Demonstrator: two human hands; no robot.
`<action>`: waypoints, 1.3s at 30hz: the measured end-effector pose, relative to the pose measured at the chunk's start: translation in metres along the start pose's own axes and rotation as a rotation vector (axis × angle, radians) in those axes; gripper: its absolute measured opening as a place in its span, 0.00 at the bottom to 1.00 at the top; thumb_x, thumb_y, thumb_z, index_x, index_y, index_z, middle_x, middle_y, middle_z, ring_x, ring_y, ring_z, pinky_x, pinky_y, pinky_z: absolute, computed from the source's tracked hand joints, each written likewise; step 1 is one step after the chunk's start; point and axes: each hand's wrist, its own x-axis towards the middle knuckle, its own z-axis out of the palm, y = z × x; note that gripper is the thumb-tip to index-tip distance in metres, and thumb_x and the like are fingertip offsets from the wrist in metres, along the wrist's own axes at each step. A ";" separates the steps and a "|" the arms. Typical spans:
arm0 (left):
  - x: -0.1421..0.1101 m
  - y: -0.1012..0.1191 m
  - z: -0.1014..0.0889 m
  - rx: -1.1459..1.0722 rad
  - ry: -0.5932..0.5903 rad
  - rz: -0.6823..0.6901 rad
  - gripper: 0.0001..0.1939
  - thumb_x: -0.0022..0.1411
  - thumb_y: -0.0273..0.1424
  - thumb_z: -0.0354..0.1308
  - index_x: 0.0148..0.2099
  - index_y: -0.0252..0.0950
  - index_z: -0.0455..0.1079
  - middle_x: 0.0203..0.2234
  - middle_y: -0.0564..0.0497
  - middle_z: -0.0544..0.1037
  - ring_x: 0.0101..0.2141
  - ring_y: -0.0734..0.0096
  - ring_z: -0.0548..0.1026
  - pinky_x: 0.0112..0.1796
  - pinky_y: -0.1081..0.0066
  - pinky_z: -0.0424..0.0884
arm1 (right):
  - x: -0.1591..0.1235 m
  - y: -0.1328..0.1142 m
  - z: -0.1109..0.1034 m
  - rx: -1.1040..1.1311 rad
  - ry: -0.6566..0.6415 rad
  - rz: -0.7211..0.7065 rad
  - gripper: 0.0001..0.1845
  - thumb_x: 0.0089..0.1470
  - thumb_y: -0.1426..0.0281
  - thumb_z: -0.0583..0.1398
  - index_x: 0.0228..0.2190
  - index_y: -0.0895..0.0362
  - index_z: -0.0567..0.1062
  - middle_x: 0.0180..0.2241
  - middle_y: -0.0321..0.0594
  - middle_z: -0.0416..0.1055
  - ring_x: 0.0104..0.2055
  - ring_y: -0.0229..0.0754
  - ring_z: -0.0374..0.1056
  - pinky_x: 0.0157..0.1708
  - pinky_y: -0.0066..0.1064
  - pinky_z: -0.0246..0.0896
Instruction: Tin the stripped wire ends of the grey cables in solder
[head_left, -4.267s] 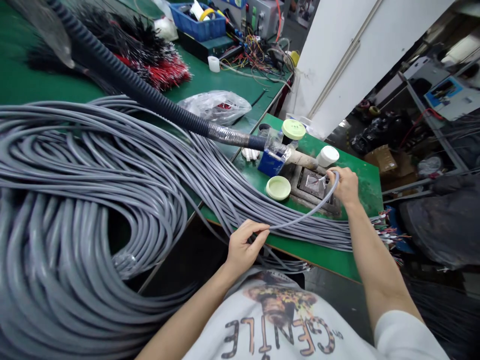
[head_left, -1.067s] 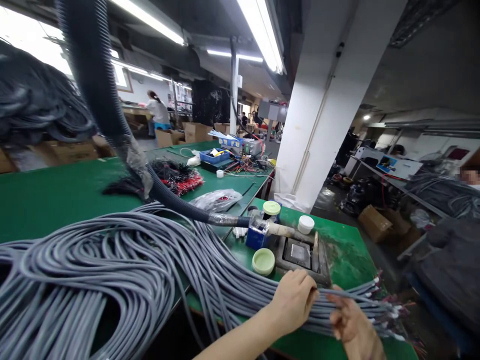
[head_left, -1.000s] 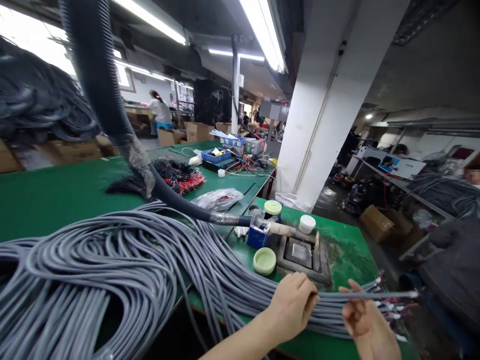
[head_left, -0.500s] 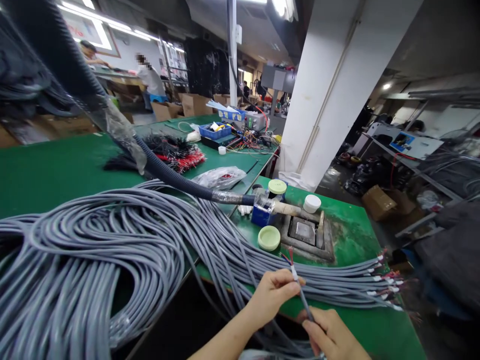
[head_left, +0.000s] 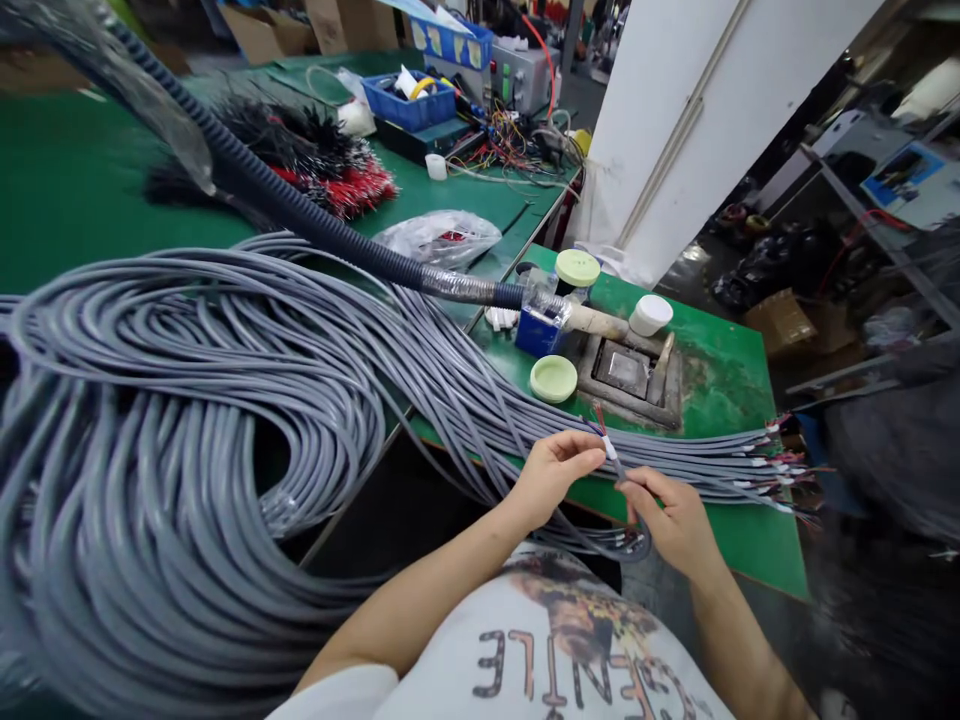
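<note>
A grey cable with a white band near its end and thin red and blue wires fanning out is held between my two hands. My left hand pinches it at the white band, thumb against fingers. Just below, my right hand is closed around the grey sheath. Behind my hands, a long bundle of grey cables crosses the green table, its white-banded wire ends lying at the right edge. More cable ends hang below my hands near my shirt.
A solder pot in a dark frame sits beyond the cables, under a ribbed hose. Around it are a green lid, a white tub and a blue box. A white pillar stands behind.
The view has tilted downward, bringing my shirt into sight. My right hand has come up closer to my left along the cable, and both still grip it.
</note>
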 end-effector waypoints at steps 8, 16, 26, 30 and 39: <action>0.008 0.003 -0.001 -0.088 0.135 0.078 0.12 0.50 0.34 0.67 0.27 0.32 0.70 0.19 0.57 0.71 0.23 0.81 0.65 0.28 0.78 0.61 | 0.004 0.000 0.003 -0.021 -0.011 0.033 0.15 0.60 0.61 0.55 0.26 0.56 0.71 0.19 0.31 0.66 0.22 0.34 0.63 0.26 0.25 0.57; 0.004 0.000 0.008 -0.048 0.121 0.054 0.11 0.49 0.34 0.68 0.26 0.32 0.72 0.22 0.53 0.76 0.26 0.76 0.71 0.34 0.74 0.66 | 0.015 0.000 0.004 0.236 -0.022 0.064 0.20 0.59 0.61 0.57 0.49 0.58 0.71 0.21 0.32 0.70 0.23 0.35 0.65 0.27 0.27 0.62; 0.004 -0.015 0.013 -0.295 0.088 0.078 0.09 0.51 0.32 0.67 0.29 0.32 0.71 0.22 0.54 0.75 0.25 0.78 0.70 0.31 0.75 0.65 | 0.027 -0.010 0.021 0.282 0.137 -0.053 0.22 0.61 0.65 0.55 0.57 0.52 0.67 0.17 0.27 0.61 0.20 0.32 0.58 0.23 0.26 0.56; 0.002 -0.018 0.019 -0.482 0.022 -0.007 0.09 0.51 0.32 0.66 0.29 0.32 0.71 0.22 0.54 0.74 0.24 0.78 0.70 0.30 0.75 0.66 | 0.027 -0.004 0.027 0.307 0.205 -0.055 0.21 0.60 0.65 0.56 0.54 0.53 0.70 0.15 0.26 0.57 0.17 0.31 0.55 0.20 0.25 0.54; 0.001 -0.009 0.014 -0.218 0.106 0.223 0.08 0.48 0.29 0.69 0.29 0.33 0.74 0.26 0.53 0.78 0.30 0.77 0.72 0.37 0.75 0.67 | 0.040 -0.013 0.013 0.095 0.269 -0.335 0.11 0.56 0.73 0.59 0.40 0.50 0.79 0.35 0.37 0.74 0.37 0.39 0.70 0.38 0.32 0.65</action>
